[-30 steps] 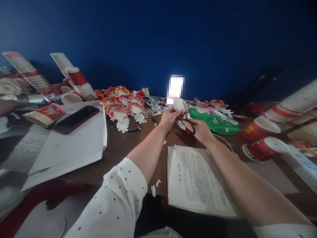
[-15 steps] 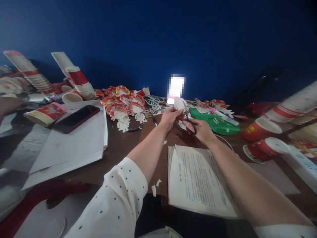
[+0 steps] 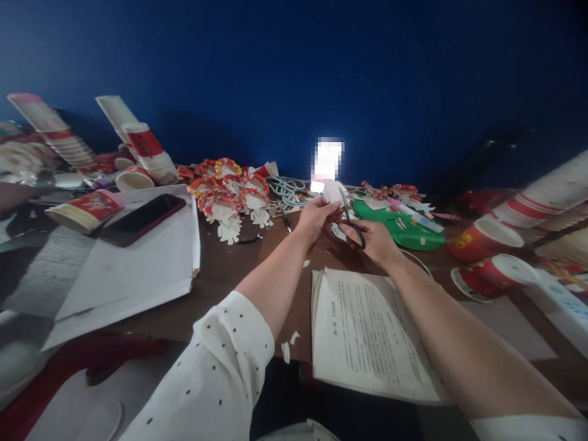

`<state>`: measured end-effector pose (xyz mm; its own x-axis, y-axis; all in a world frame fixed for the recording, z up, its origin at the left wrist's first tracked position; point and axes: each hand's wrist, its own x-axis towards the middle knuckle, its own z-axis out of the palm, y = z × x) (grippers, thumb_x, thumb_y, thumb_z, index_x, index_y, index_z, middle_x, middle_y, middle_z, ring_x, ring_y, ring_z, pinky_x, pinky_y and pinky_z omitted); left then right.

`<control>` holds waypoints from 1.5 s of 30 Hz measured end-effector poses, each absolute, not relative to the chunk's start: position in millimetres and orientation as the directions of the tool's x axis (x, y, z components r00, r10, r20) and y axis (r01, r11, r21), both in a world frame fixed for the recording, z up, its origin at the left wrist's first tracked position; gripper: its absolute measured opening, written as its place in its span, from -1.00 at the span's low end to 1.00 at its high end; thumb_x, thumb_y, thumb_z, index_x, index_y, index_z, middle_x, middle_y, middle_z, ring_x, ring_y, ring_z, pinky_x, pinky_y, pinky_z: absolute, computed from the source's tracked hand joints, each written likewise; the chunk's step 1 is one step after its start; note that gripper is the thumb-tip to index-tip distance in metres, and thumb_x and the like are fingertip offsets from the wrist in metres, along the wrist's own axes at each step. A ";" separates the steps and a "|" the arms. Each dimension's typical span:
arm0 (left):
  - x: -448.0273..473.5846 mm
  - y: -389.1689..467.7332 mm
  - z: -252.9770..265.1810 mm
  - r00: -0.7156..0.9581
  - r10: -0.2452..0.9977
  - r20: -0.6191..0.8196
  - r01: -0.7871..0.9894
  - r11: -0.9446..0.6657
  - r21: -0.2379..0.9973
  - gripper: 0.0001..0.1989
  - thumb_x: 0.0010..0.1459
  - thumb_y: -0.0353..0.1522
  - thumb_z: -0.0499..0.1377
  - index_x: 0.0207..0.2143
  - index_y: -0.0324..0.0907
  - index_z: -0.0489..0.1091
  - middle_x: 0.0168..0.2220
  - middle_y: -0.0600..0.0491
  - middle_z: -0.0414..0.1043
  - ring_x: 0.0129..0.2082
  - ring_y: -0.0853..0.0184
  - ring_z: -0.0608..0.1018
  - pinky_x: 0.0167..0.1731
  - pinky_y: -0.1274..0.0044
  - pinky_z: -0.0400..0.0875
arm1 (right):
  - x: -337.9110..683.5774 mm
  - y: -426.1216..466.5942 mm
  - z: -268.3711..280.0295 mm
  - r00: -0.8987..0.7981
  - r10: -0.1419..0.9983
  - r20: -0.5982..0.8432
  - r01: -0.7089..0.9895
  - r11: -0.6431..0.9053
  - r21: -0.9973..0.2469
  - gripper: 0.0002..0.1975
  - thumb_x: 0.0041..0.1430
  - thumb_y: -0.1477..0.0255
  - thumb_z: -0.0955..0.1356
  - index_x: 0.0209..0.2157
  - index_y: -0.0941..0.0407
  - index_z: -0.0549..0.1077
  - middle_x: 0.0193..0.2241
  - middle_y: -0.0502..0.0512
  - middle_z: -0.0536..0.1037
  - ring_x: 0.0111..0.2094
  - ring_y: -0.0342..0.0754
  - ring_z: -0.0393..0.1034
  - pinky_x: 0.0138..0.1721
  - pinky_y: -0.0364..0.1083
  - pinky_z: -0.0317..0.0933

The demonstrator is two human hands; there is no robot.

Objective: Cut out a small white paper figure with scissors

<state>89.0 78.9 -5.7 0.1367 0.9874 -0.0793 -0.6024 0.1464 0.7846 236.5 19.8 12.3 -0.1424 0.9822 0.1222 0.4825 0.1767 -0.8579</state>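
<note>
My left hand (image 3: 318, 217) is closed on a small piece of white paper (image 3: 332, 192), pinching it near the lower edge. In my right hand (image 3: 373, 239) is a pair of scissors (image 3: 357, 235) with black handles, its blades pointing up beside the paper. Whether the blades touch the paper I cannot tell. Both hands are raised over the brown table (image 3: 229, 263), past an open printed booklet (image 3: 362, 324). Just behind the paper a bright, blurred-out screen (image 3: 327, 160) glows.
Cut red-and-white paper pieces (image 3: 225, 190) lie in a heap left of my hands, near coiled cable (image 3: 287, 190). A phone (image 3: 144, 219) rests on white sheets (image 3: 133, 269). Green paper (image 3: 397, 229) lies right of centre. Paper cups (image 3: 487, 239) stand right; paper scraps (image 3: 285, 352) dot the front.
Almost nothing differs. Both hands hold nearly the same place, with the scissors still beside the white paper; at the far left, another person's hand has shifted slightly.
</note>
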 end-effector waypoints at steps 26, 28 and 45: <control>91.6 78.8 -12.2 0.195 0.980 -0.032 -0.588 0.143 0.796 -0.77 -0.04 -0.54 0.41 -0.41 -0.26 0.39 -0.51 0.13 0.48 -0.49 0.48 0.52 -0.23 0.53 0.47 | 242.4 36.0 -9.7 0.169 0.981 0.093 -0.006 0.095 -0.995 -0.39 -0.19 0.14 0.60 -0.08 0.11 0.62 -0.48 -0.03 0.55 -0.53 -0.17 0.38 -0.58 -0.21 0.15; 93.9 76.8 -13.6 0.236 0.972 -0.024 -0.557 0.155 0.816 -0.78 -0.05 -0.55 0.40 -0.40 -0.26 0.41 -0.49 0.12 0.49 -0.47 0.46 0.53 -0.20 0.51 0.47 | 241.5 37.6 -9.0 0.201 0.971 0.132 -0.030 0.141 -0.990 -0.44 -0.19 0.16 0.59 -0.12 0.09 0.62 -0.45 -0.02 0.58 -0.51 -0.16 0.41 -0.56 -0.19 0.19; 97.9 71.0 -15.1 0.327 0.944 -0.035 -0.445 0.187 0.876 -0.81 -0.03 -0.56 0.37 -0.31 -0.28 0.51 -0.41 0.05 0.55 -0.41 0.44 0.53 -0.15 0.48 0.42 | 238.1 37.2 -1.9 0.286 0.949 0.131 -0.052 0.152 -0.987 -0.51 -0.22 0.21 0.56 -0.21 0.12 0.60 -0.54 -0.05 0.54 -0.48 -0.11 0.44 -0.44 -0.13 0.30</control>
<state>97.9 71.0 -15.1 0.3271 0.9443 -0.0353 -0.4454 0.1870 0.8756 238.1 37.2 -1.9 0.2861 0.9492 0.1312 -0.0522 0.1522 -0.9870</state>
